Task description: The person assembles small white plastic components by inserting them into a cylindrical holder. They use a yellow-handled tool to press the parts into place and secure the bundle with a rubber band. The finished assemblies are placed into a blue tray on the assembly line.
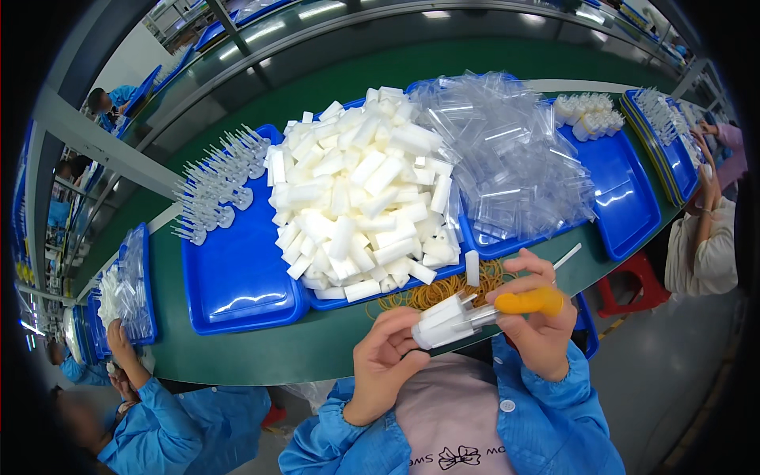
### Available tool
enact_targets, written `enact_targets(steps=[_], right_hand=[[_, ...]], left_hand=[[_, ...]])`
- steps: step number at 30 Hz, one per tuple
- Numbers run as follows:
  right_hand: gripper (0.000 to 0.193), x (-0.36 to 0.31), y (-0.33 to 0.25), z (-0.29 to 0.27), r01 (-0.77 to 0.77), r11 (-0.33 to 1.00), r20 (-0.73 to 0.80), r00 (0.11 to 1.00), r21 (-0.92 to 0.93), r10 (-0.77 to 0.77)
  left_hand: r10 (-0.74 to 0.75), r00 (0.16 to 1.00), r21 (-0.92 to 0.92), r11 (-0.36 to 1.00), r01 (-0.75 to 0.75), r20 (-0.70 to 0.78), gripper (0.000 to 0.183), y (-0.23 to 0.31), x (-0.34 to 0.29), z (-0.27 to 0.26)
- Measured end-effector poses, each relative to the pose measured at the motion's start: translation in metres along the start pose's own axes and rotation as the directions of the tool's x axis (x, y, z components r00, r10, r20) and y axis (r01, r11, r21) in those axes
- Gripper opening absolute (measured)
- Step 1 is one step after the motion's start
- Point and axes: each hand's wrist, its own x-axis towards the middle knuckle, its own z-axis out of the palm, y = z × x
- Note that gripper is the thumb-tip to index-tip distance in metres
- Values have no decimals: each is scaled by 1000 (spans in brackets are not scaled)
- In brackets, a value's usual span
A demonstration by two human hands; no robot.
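In front of my chest, my left hand (389, 360) is closed on a white block-shaped piece (440, 319) with clear plastic parts about it. The fingers of my right hand (540, 321) pinch the clear, rod-like end of that same piece; a yellow-orange finger cot (529, 302) covers one finger. A thin pale stick (567, 256) juts out beyond the right hand, and its lower end is hidden. Just past my hands lie many yellow-brown rubber bands (405, 299) and a lone white foam block (473, 267).
White foam blocks (352, 190) are heaped on a blue tray, beside a pile of clear plastic sleeves (507, 150). Left stands a blue tray (237, 289) with clear spiked parts (218, 186); right, another blue tray (629, 186) with white pieces (590, 117). Co-workers (186, 419) sit either side.
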Motion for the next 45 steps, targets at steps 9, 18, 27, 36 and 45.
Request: enact_targets(steps=[9, 18, 27, 36, 45], right_hand=[[20, -6, 4, 4, -53, 981, 8, 999, 187, 53], [21, -14, -10, 24, -147, 915, 70, 989, 376, 130], [19, 22, -3, 15, -134, 977, -54, 988, 164, 145], [23, 72, 62, -12, -106, 558, -236, 957, -823, -166], [21, 51, 36, -11, -83, 991, -274, 956, 108, 110]], left_hand=[[13, 1000, -111, 994, -12, 13, 39, 2, -2, -5], [104, 994, 38, 994, -105, 23, 42, 5, -11, 2], [-64, 998, -170, 984, 59, -26, 38, -2, -4, -9], [-54, 998, -200, 978, 51, -11, 37, 3, -2, -8], [-45, 998, -204, 978, 37, -34, 38, 1, -3, -13]])
